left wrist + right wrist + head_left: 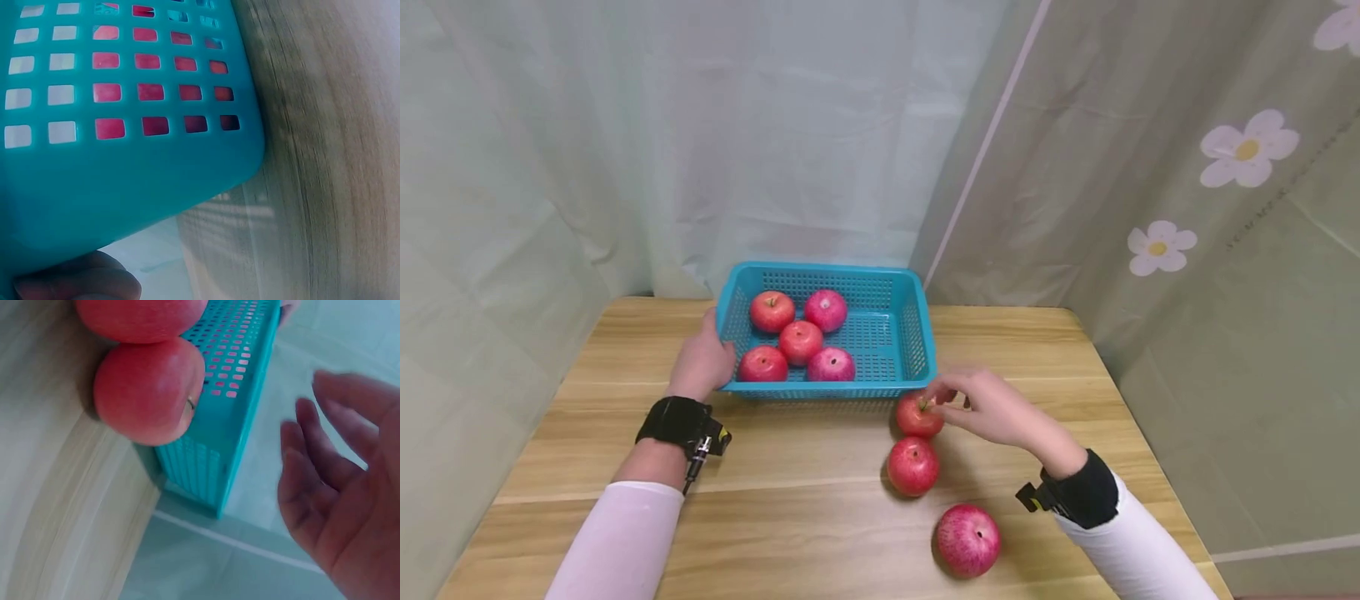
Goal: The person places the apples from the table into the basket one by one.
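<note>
A blue plastic basket [827,389] stands at the back of the table with several red apples [801,342] in its left and middle part. My left hand [702,358] grips the basket's left rim; in the left wrist view its fingers [81,281] curl under that rim. Above an apple [914,422] near the basket's front right corner hovers my right hand [992,407], its fingers parted and bent. The right wrist view shows a gap between this hand [350,481] and the stemmed apple [147,394], with nothing held.
Just in front of that apple lies another one [913,467], and a darker pink apple [967,540] sits nearer the front of the wooden table [790,517]. Pale curtains [805,133] hang behind and beside the table.
</note>
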Tool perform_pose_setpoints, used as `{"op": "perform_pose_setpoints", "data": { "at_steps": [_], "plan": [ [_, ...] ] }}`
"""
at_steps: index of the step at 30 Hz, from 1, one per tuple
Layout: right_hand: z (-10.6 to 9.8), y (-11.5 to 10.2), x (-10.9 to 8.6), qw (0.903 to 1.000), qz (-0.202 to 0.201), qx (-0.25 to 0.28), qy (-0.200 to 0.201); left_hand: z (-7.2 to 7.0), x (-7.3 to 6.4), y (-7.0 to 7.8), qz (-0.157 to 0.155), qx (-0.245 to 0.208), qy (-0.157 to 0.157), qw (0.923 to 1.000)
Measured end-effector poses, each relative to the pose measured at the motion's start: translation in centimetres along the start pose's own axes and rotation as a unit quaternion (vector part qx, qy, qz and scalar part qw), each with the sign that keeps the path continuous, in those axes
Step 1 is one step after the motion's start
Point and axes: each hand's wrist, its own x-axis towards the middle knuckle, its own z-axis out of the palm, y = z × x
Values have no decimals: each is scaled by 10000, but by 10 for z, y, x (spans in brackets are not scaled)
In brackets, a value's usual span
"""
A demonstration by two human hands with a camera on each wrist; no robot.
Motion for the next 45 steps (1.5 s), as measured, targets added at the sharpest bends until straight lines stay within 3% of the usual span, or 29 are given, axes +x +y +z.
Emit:
{"op": "perform_pose_setpoints", "data": {
  "at_steps": [5, 13, 26, 35, 41, 45],
  "plan": [
    [-2, -6, -33, 9978, 177, -230, -588, -3, -1, 4, 24, -33, -30, 10000],
    [5, -15, -63, 9877, 615, -91, -1432, -3, -2, 3, 62, -133, -41, 9999],
    [33, -31, -101, 9746, 1077, 75, -1961, 0, -2, -5, 178, -117, -9, 9998],
    [60, -41, -115, 9822, 1052, -175, -1549, 2, -2, -4, 166, -98, 8, 9998],
    [71, -44, -114, 9750, 1573, -40, -1568, 2, -1, -2, 105, -123, 10, 9999],
    [72, -44, -112, 9737, 1605, 48, -1616, 1, -1, -1, 75, -103, 3, 9999]
  ]
}}
